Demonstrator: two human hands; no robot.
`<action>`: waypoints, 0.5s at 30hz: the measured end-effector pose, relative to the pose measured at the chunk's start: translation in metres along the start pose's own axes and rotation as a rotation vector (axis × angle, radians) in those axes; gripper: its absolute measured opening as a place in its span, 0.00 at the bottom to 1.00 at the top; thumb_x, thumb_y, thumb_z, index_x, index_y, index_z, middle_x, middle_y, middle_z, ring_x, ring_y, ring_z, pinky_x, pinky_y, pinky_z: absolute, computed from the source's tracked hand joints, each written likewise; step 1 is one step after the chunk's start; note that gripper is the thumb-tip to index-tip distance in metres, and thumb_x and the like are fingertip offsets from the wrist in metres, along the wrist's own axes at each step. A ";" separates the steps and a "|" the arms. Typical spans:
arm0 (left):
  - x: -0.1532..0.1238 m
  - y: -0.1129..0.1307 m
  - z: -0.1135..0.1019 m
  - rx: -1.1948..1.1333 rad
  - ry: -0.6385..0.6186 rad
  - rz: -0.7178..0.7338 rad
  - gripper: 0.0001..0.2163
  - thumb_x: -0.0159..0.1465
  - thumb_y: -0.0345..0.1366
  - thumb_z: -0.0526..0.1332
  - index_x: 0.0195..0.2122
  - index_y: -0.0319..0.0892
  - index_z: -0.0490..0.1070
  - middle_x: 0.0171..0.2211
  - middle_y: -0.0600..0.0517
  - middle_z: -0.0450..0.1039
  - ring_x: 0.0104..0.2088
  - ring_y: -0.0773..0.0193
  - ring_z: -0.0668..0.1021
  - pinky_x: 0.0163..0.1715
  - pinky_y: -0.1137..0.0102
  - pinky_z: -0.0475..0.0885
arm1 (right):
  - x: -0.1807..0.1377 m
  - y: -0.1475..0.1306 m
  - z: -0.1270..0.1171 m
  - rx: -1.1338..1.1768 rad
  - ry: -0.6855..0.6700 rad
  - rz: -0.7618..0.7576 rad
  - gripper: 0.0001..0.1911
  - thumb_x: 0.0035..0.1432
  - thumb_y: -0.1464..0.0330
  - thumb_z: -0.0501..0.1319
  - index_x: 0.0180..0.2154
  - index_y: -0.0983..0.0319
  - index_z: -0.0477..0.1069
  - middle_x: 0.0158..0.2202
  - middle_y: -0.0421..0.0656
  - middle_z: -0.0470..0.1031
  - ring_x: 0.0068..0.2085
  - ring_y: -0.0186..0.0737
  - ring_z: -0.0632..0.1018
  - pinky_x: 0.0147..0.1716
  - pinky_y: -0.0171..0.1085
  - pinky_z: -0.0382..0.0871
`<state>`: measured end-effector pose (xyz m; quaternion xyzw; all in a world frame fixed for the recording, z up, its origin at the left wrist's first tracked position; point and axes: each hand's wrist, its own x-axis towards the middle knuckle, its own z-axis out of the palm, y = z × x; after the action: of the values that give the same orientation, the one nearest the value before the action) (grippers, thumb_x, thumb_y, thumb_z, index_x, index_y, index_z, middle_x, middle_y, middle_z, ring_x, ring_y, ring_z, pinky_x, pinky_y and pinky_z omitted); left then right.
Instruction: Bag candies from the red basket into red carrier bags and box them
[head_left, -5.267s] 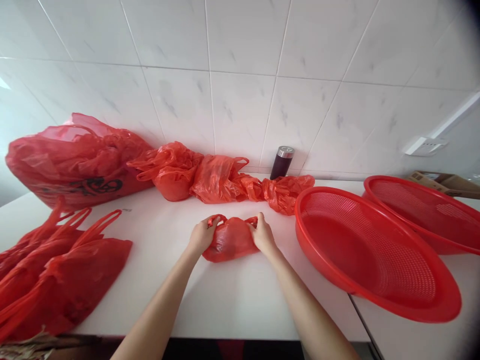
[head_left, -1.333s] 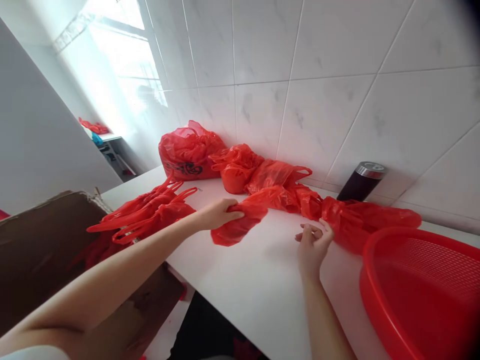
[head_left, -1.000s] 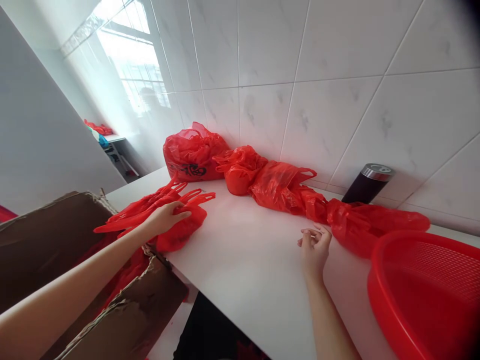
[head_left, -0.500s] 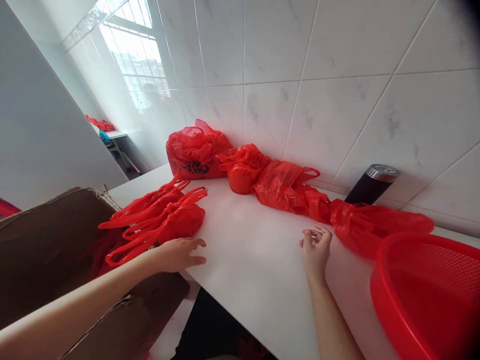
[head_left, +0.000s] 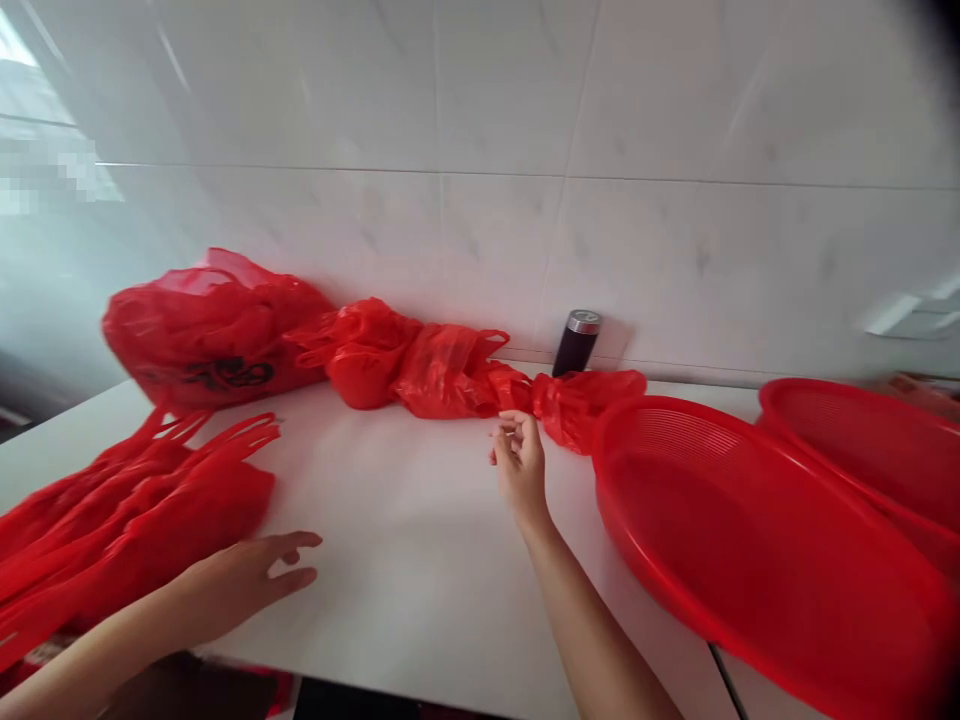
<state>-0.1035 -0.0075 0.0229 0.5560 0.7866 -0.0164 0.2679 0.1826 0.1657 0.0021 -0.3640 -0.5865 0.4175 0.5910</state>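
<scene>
My left hand (head_left: 244,580) is over the white table, beside a bunch of red plastic bags (head_left: 161,510) with long loop handles. Its thumb and fingers are apart, and it holds nothing. Farther right, my right hand (head_left: 523,465) is raised with loosely curled fingers and nothing visible in them. Just behind it, a crumpled red plastic bag (head_left: 454,370) lies along the wall. Another red bag (head_left: 581,400) rests between that hand and a red plastic basket (head_left: 660,480).
A large red bag with black print (head_left: 225,340) stands at the back left, next to a rounded, tied red bag (head_left: 367,355). A dark bottle with a silver lid (head_left: 576,342) stands by the tiled wall (head_left: 510,260). A second red basket (head_left: 862,425) lies at the right.
My view has swung to the right, showing more of the baskets. The cardboard box at the left has mostly dropped from view. Both hands keep a similar pose.
</scene>
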 end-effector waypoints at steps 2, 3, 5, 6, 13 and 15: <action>0.010 0.019 -0.002 -0.002 -0.040 0.075 0.24 0.58 0.57 0.53 0.53 0.56 0.71 0.45 0.53 0.78 0.41 0.54 0.79 0.44 0.64 0.69 | 0.000 -0.038 -0.008 -0.056 -0.065 -0.114 0.07 0.63 0.64 0.54 0.42 0.57 0.64 0.35 0.40 0.70 0.29 0.32 0.72 0.28 0.32 0.68; 0.017 0.031 -0.004 0.009 -0.055 0.122 0.25 0.58 0.57 0.53 0.53 0.55 0.71 0.46 0.51 0.78 0.42 0.52 0.78 0.44 0.63 0.69 | 0.001 -0.058 -0.014 -0.105 -0.085 -0.196 0.06 0.63 0.65 0.54 0.42 0.57 0.65 0.34 0.39 0.71 0.30 0.32 0.72 0.29 0.32 0.68; 0.033 0.058 -0.007 0.052 -0.086 0.227 0.26 0.58 0.57 0.53 0.53 0.52 0.71 0.47 0.48 0.77 0.45 0.50 0.78 0.45 0.60 0.68 | 0.004 -0.100 -0.026 -0.231 -0.092 -0.381 0.04 0.63 0.68 0.54 0.40 0.57 0.67 0.32 0.38 0.71 0.31 0.32 0.72 0.31 0.33 0.68; 0.042 0.074 -0.008 0.073 -0.098 0.280 0.26 0.58 0.56 0.53 0.53 0.52 0.71 0.47 0.47 0.77 0.46 0.49 0.77 0.46 0.60 0.68 | 0.008 -0.119 -0.033 -0.293 -0.082 -0.463 0.05 0.63 0.68 0.54 0.40 0.57 0.67 0.32 0.38 0.71 0.31 0.32 0.72 0.32 0.33 0.67; 0.089 0.181 -0.001 -0.023 -0.124 0.523 0.24 0.60 0.56 0.53 0.52 0.50 0.71 0.48 0.47 0.76 0.46 0.50 0.76 0.46 0.61 0.67 | 0.083 -0.171 -0.100 -0.724 -0.007 -0.551 0.07 0.60 0.67 0.57 0.38 0.60 0.73 0.31 0.36 0.72 0.33 0.31 0.73 0.35 0.34 0.64; 0.086 0.194 0.011 -0.096 -0.157 0.582 0.24 0.61 0.55 0.51 0.53 0.52 0.69 0.49 0.49 0.76 0.45 0.53 0.76 0.44 0.64 0.68 | 0.104 -0.155 -0.148 -0.852 0.004 -0.423 0.05 0.55 0.69 0.62 0.35 0.61 0.75 0.31 0.36 0.74 0.31 0.31 0.72 0.34 0.34 0.63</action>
<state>0.0521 0.1374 0.0285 0.7417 0.5711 0.0554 0.3475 0.3363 0.2101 0.1779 -0.4474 -0.7656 0.0099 0.4621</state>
